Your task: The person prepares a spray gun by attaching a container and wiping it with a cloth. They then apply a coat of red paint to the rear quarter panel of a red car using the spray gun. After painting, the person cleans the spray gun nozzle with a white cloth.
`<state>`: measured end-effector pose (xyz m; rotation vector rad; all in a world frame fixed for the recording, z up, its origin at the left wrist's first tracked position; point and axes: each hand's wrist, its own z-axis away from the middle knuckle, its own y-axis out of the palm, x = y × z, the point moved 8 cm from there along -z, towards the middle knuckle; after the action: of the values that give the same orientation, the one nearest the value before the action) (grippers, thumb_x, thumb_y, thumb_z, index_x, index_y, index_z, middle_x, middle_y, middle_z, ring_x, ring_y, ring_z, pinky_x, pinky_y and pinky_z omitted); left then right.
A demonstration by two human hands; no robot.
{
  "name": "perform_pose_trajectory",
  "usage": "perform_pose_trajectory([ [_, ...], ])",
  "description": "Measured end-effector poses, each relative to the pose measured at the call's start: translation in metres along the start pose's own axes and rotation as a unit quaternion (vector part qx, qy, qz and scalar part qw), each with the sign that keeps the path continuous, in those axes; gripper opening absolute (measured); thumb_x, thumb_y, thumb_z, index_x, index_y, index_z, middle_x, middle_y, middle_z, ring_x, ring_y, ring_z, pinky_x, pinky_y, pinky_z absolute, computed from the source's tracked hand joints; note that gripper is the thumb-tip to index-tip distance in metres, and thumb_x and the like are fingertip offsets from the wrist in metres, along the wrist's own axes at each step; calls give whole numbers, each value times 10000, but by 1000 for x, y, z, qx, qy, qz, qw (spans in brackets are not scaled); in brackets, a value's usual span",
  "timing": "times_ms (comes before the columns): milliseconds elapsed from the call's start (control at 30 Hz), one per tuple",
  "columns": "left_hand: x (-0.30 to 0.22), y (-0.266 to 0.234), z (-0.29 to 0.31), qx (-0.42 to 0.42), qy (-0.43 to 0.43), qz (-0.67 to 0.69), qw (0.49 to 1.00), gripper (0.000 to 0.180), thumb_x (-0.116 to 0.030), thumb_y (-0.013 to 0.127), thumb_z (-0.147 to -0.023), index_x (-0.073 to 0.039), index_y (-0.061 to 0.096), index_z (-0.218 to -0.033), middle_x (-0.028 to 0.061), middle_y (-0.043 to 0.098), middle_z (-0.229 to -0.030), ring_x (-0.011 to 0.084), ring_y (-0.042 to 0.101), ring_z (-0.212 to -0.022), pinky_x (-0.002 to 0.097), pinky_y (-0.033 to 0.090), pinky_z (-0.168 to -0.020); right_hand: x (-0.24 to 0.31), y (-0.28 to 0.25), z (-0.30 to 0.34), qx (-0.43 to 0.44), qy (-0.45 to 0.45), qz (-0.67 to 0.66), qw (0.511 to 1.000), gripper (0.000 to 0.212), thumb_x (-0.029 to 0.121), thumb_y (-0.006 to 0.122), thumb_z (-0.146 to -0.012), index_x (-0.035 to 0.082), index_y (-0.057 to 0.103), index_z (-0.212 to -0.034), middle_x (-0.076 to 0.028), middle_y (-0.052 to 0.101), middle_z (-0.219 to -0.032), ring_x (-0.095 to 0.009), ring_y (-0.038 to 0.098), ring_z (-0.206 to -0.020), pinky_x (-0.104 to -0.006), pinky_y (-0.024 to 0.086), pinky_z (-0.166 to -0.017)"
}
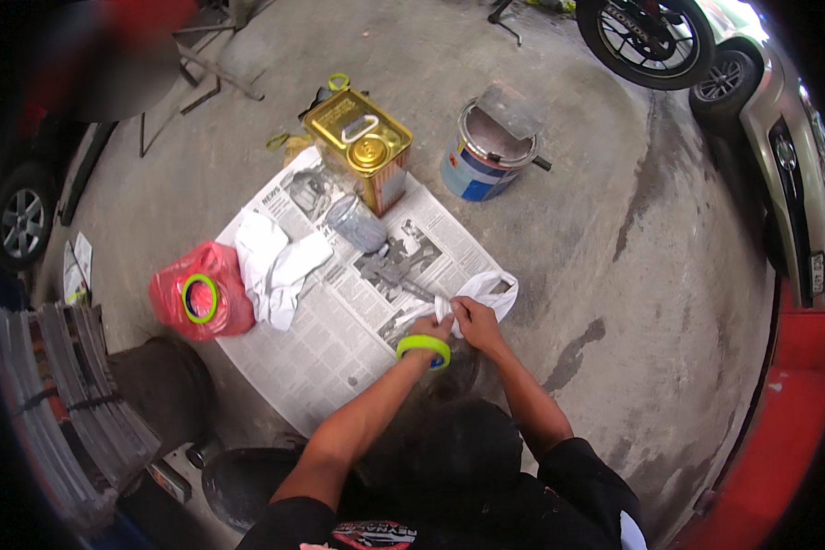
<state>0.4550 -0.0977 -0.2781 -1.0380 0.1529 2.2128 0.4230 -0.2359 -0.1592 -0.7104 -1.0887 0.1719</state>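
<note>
Low in front of me, a white cloth (501, 288) is bunched between my two hands, partly over the newspaper (312, 348). My left hand (431, 326) has its fingers closed on the gathered cloth. Right beside it, my right hand (475, 318) pinches the same cloth. Whether something is wrapped inside the bunch, I cannot tell. A yellow-green tape roll (423, 342) sits around my left wrist like a bracelet. Farther off on the newspaper, a grey-smeared cup (356, 225) stands beside a gold rectangular tin (390, 137) with a round cap.
A blue-and-white paint can (478, 176) with a flat grey piece across its top stands farther right. Crumpled white cloth (270, 266) and a red plastic bag (170, 293) bearing another tape roll (200, 298) lie left. Bundled newspapers (73, 403), a motorcycle wheel (646, 41) and a car (784, 137) surround the floor.
</note>
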Motion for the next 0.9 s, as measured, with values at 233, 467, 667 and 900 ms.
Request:
perform_pose_trajectory([
  [233, -150, -54, 72, 211, -22, 101, 972, 287, -246, 664, -899, 9, 658, -1030, 86, 700, -871, 177, 677, -716, 327, 549, -614, -56, 14, -23, 100, 88, -92, 987, 311, 297, 640, -912, 47, 696, -1089, -130, 728, -879, -235, 703, -729, -339, 545, -632],
  [467, -201, -90, 135, 459, 9, -24, 888, 310, -125, 654, -912, -17, 611, -1199, 22, 695, -1020, 95, 642, -907, 247, 511, -789, -56, 16, -33, 124, 166, -203, 957, 324, 242, 638, -918, 6, 659, -1140, -103, 705, -912, -158, 655, -645, -308, 529, -515],
  [667, -323, -161, 230, 443, 88, 6, 892, 449, -69, 585, -950, 54, 488, -1371, 84, 656, -1209, 136, 612, -1067, 279, 479, -940, -82, 24, -18, 158, 129, -482, 852, 385, 357, 608, -974, 34, 658, -1178, -69, 685, -1053, -121, 638, -934, -299, 509, -843],
  [900, -129, -272, 176, 200, 120, -435, 870, 424, -267, 597, -920, -39, 569, -1276, 283, 676, -982, 377, 687, -900, 435, 538, -811, 19, 2, 17, 345, 49, -305, 886, 534, 243, 667, -941, 45, 487, -1403, -47, 643, -1007, -132, 645, -799, -277, 541, -684],
])
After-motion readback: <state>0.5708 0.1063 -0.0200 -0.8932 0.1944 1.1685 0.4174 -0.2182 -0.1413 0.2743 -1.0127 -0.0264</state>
